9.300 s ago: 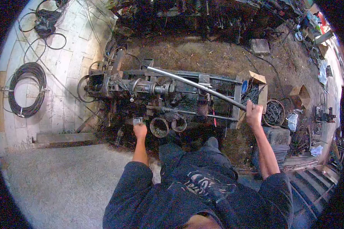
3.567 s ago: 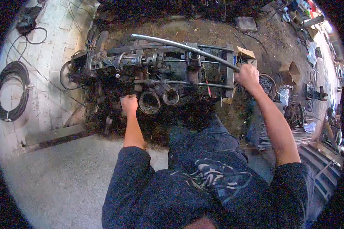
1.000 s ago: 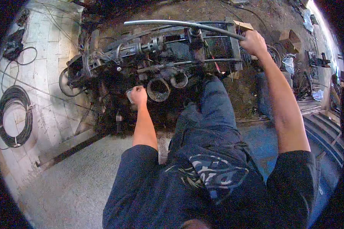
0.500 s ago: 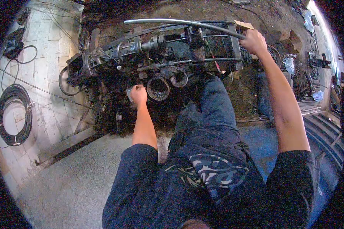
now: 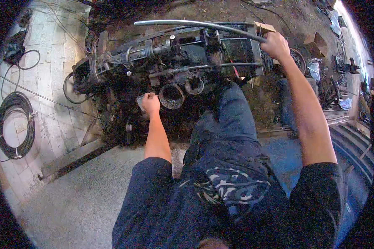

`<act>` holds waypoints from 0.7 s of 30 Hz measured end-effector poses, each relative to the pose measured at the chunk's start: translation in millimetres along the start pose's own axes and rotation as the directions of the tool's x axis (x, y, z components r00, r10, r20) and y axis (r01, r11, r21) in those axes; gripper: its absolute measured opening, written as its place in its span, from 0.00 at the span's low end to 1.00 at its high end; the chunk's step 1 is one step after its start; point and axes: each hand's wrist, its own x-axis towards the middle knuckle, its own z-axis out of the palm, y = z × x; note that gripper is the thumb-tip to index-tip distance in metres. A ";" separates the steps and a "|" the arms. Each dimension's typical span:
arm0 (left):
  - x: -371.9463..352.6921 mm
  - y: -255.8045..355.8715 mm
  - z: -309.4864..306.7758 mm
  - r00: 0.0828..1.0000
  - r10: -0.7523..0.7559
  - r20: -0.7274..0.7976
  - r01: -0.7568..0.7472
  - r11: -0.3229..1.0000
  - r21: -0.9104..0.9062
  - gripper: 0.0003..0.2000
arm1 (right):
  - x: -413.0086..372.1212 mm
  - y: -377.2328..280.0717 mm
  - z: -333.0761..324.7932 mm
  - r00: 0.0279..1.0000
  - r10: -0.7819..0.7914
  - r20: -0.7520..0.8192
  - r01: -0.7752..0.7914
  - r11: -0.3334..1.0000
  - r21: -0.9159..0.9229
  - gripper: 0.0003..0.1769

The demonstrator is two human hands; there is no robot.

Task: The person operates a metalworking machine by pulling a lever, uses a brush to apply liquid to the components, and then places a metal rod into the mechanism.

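Observation:
My right hand (image 5: 277, 45) is closed around the near end of a long metal rod (image 5: 187, 23). The rod stretches leftward above the back of a dark, greasy machine (image 5: 187, 54), bowed in this view. Low at the machine's front, my left hand (image 5: 151, 103) is closed in a fist beside a round metal cup (image 5: 171, 96) with small bits inside. Something pale and flat shows at the left side of that fist; I cannot tell what it is. A second, smaller cup (image 5: 194, 86) sits to the right. A shiny cylindrical shaft (image 5: 147, 52) lies across the machine's top.
A coil of black hose (image 5: 16, 124) lies on the pale tiled floor at the left. Cardboard boxes (image 5: 316, 43) and crumpled plastic (image 5: 314, 70) lie to the right. A ribbed blue-grey surface (image 5: 351, 145) is at the lower right. My legs stand close against the machine.
The parts around the machine's shaft look turned, with a bright round spot now showing near its right end. Both hands and the rod stay almost where they were.

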 end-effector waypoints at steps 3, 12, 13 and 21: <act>-0.1 2.5 -0.6 0.999 -0.032 0.040 0.035 0.997 -0.073 0.11 | -0.7 -1.5 -3.1 1.000 -0.005 0.002 0.005 1.000 0.000 0.15; -4.4 11.4 -8.8 0.994 -0.088 0.061 0.089 0.996 -0.011 0.11 | -3.8 -5.0 -6.2 0.999 0.019 0.039 -0.019 1.000 -0.019 0.18; -5.6 17.5 -11.0 0.994 -0.085 0.067 0.085 0.996 0.004 0.10 | -3.6 -4.4 -7.3 0.999 0.019 0.038 -0.018 1.000 -0.022 0.19; -10.3 29.9 -18.5 0.995 -0.082 0.056 0.082 0.997 0.013 0.10 | -2.2 -3.1 -0.9 1.000 0.019 -0.019 -0.019 1.000 0.012 0.15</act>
